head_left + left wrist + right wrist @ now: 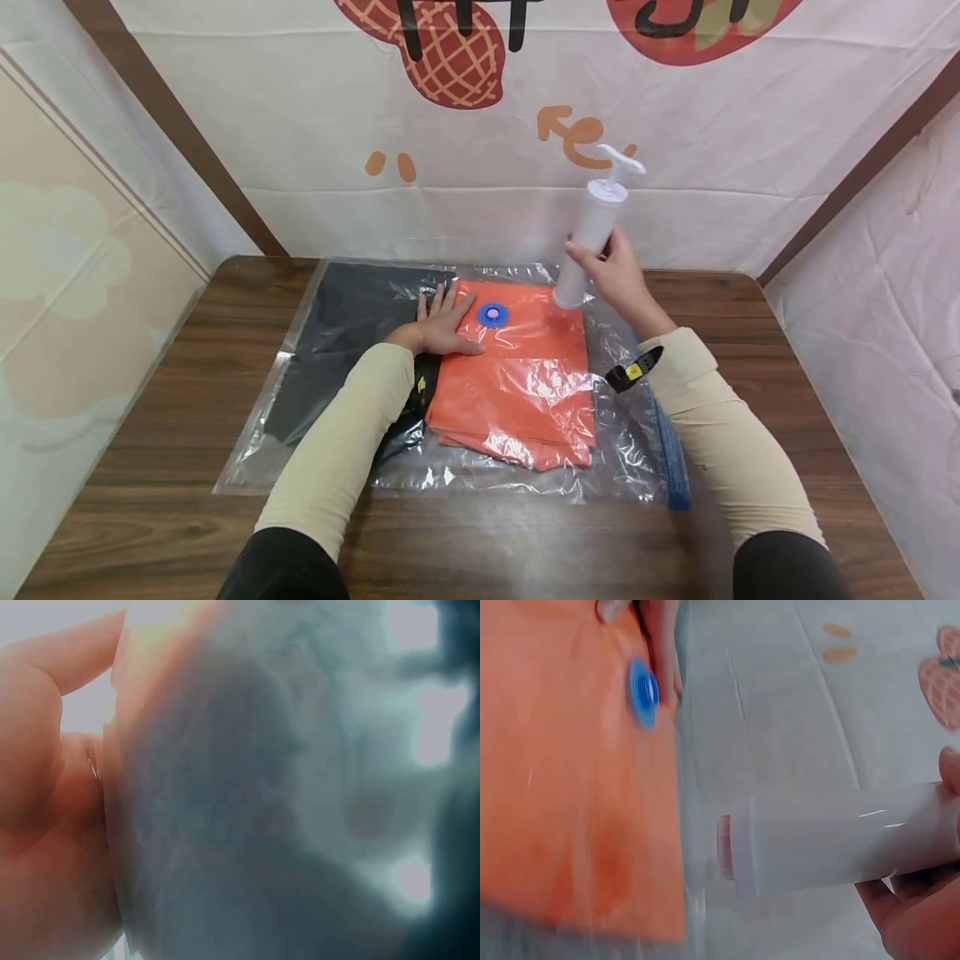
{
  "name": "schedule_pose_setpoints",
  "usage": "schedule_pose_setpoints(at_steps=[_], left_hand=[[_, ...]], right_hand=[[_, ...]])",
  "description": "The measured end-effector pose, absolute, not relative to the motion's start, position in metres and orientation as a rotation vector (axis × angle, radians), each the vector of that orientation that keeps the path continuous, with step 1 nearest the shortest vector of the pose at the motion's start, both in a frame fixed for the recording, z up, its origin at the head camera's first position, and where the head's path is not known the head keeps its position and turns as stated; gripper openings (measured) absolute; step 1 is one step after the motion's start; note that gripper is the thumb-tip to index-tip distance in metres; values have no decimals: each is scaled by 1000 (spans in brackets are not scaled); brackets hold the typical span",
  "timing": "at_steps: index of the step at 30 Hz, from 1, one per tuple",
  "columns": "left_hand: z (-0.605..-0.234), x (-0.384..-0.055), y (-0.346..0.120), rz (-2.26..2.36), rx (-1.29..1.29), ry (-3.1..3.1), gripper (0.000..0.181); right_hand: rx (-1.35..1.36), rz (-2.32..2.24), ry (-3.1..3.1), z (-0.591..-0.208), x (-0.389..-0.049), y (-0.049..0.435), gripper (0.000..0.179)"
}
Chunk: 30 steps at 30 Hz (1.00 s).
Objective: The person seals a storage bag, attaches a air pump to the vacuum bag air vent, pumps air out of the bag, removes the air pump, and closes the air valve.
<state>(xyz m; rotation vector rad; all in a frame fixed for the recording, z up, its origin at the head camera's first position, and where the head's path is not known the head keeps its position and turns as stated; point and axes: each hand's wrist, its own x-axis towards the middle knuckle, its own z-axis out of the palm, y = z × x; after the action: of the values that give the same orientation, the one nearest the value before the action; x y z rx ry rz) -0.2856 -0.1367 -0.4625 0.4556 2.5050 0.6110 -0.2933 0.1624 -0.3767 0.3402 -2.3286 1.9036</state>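
Wood-grain table (510,546) before printed cloth (300,125)

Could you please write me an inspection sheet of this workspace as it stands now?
Surface: brown wood-grain table, with a clear plastic bag spread over its middle.
Job's things: orange cloth and black material show through the bag; blue valve near the orange cloth's far edge; white pump tilted, handle up, lower end apart from the valve.
Clutter: blue strip along the bag's right side; cannot tell whether it belongs to it.
Grippers: left hand rests on the bag beside the valve; right hand grips the pump.
Cables: nothing seen.
Surroundings: pale printed hanging behind the table.
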Motion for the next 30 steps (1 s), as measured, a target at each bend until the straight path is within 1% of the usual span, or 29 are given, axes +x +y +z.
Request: schedule_pose_setpoints(at_steps=[10, 17, 24, 30], left_hand=[[-475, -293, -135, 591, 430, 2486, 109], [-475, -295, -136, 600, 433, 2473, 109], [-470, -292, -137, 601, 447, 2485, 107], [-459, -285, -138, 595, 463, 2475, 106]], right_hand=[[500, 1967, -2412, -390, -291, 111, 52], [499, 1988, -2429, -403, -295, 85, 50], [555, 1988, -2441, -413, -296, 72, 56], [571, 1998, -2430, -413, -294, 68, 57]])
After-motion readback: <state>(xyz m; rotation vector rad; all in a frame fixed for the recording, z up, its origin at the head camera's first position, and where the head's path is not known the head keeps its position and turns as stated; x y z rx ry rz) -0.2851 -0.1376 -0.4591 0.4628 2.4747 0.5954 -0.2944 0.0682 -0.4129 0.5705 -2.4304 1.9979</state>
